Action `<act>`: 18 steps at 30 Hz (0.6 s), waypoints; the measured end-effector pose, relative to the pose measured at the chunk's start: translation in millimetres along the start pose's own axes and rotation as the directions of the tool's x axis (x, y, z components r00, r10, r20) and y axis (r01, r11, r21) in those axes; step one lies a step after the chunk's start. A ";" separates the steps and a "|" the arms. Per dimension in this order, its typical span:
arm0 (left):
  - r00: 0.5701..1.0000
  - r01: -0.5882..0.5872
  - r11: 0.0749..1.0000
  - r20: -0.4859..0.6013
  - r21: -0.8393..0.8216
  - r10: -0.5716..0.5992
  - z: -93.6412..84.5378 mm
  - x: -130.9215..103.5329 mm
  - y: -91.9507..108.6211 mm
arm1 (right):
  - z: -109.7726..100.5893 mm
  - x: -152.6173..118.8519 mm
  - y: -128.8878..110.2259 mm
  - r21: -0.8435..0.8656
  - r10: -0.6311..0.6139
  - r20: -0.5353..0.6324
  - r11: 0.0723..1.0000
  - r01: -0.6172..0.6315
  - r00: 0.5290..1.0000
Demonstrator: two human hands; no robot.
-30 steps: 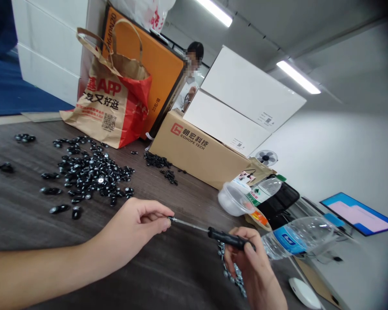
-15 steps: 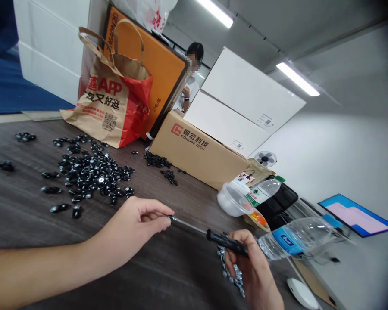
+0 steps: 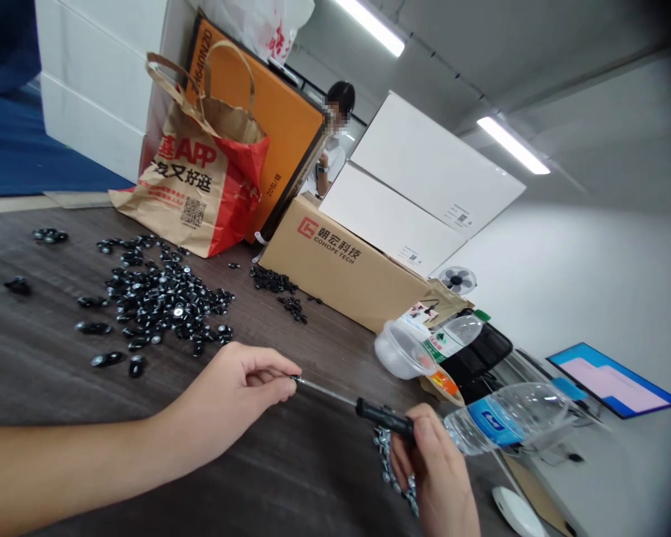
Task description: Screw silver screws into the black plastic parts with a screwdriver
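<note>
My right hand is closed around the black handle of a screwdriver, whose thin metal shaft points left. At its tip, my left hand pinches a small dark part, mostly hidden by thumb and fingers. The shaft's end meets that part. Beyond my left hand lies a big heap of small black parts with silvery ends, with several strays around it. Beneath and beside my right hand, a pile of shiny metal screws or similar small pieces is partly covered.
Along the back stand a paper bag, an orange box and a cardboard box under white boxes. Smaller black pieces lie before it. At right are a plastic bowl and water bottle. A person is behind.
My right hand's fingers have shifted on the screwdriver's handle, its back end now tucked behind the fingers. My left hand holds nearly still. The camera view has moved slightly.
</note>
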State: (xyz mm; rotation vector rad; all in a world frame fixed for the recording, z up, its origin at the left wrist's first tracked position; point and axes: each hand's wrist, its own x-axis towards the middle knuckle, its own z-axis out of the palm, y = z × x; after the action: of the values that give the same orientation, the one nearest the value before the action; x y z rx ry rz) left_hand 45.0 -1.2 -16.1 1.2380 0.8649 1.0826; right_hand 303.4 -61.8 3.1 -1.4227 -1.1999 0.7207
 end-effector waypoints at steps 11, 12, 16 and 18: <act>1.000 -0.016 1.000 0.008 -0.013 0.016 -0.7 0.2 0.5 | 0.1 0.8 -2.8 0.066 -0.029 0.060 0.998 0.025 0.998; 1.000 -0.019 1.000 0.011 -0.008 0.019 -0.7 0.2 0.2 | -0.4 1.3 -2.7 0.082 -0.037 0.062 0.996 0.032 0.997; 1.000 -0.017 1.000 0.012 0.013 0.017 -0.8 0.7 -0.7 | -4.5 3.1 -2.1 0.003 -0.020 0.070 1.000 0.019 0.997; 1.000 -0.016 1.000 0.021 0.017 0.016 -1.2 1.1 -1.4 | -6.7 3.5 -1.7 -0.045 0.018 0.091 0.999 -0.014 0.996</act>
State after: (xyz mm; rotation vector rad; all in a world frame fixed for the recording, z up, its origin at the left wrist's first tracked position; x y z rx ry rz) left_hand 44.4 0.3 -17.6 1.2702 0.8505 1.0753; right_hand 310.1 -61.0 6.9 -1.4501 -1.2834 0.7824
